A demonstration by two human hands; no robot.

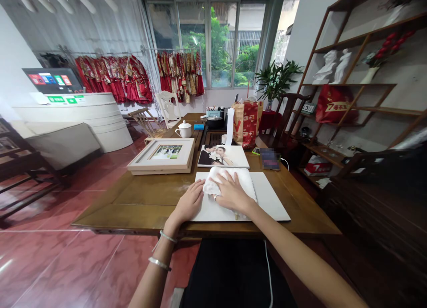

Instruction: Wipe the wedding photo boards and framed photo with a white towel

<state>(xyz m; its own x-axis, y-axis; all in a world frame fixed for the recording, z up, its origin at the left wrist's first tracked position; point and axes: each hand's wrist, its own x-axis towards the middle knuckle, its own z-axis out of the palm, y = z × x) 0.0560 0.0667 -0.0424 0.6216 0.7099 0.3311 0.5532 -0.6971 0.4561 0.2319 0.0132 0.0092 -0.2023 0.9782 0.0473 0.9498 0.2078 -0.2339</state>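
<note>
A large white album (267,201) lies flat at the near edge of the wooden table (147,201). A white cloth (230,176) rests on it. My right hand (231,193) lies flat on the cloth, fingers spread, pressing it against the album. My left hand (189,203) rests on the album's left edge, fingers stretched out and holding it in place. Bracelets circle my left wrist.
Behind the album lie a photo book (223,156) with a couple on its cover, a stack of picture frames (162,156), a phone (269,159), a white teapot (184,129) and a red bag (246,121). Shelves stand on the right; red garments hang at the back.
</note>
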